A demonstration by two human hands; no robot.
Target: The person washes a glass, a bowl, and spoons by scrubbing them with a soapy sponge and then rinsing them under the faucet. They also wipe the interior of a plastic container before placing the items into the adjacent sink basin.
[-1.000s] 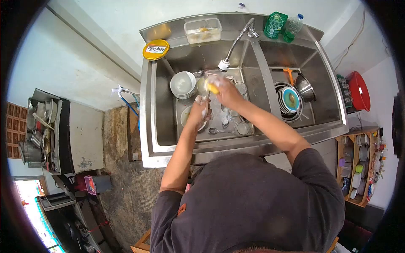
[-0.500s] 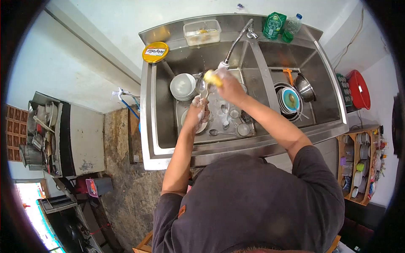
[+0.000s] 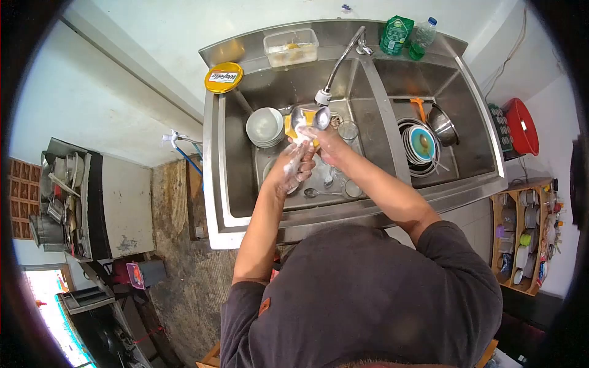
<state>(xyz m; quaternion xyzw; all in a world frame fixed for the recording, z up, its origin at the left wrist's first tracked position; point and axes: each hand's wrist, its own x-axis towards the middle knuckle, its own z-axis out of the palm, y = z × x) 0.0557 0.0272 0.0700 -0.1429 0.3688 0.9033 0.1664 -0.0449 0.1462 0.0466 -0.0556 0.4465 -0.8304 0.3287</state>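
My left hand (image 3: 293, 167), lathered with suds, is closed round the handles of two metal spoons (image 3: 321, 118) whose bowls point away from me. My right hand (image 3: 329, 145) grips a yellow sponge (image 3: 289, 127), which is pressed behind and around the spoons. Both hands meet over the left sink basin (image 3: 242, 196). To their left stands a stack of white bowls (image 3: 265, 124). Below my hands, a loose spoon (image 3: 319, 193) and a clear glass (image 3: 353, 189) lie on the basin floor. Part of a plate is hidden under my left hand.
A flexible faucet (image 3: 323, 96) hangs just beyond my hands. The right basin holds stacked dishes (image 3: 422, 144) and a metal pot (image 3: 442, 126). On the back ledge are a plastic container (image 3: 291, 56), a green pouch (image 3: 396, 35) and a bottle (image 3: 423, 40). A yellow lid (image 3: 224, 78) rests at the left corner.
My right hand has brought the sponge down and against the spoons, from above and beside them. The spoon bowls now spread apart over the sponge, and my two hands are closer together.
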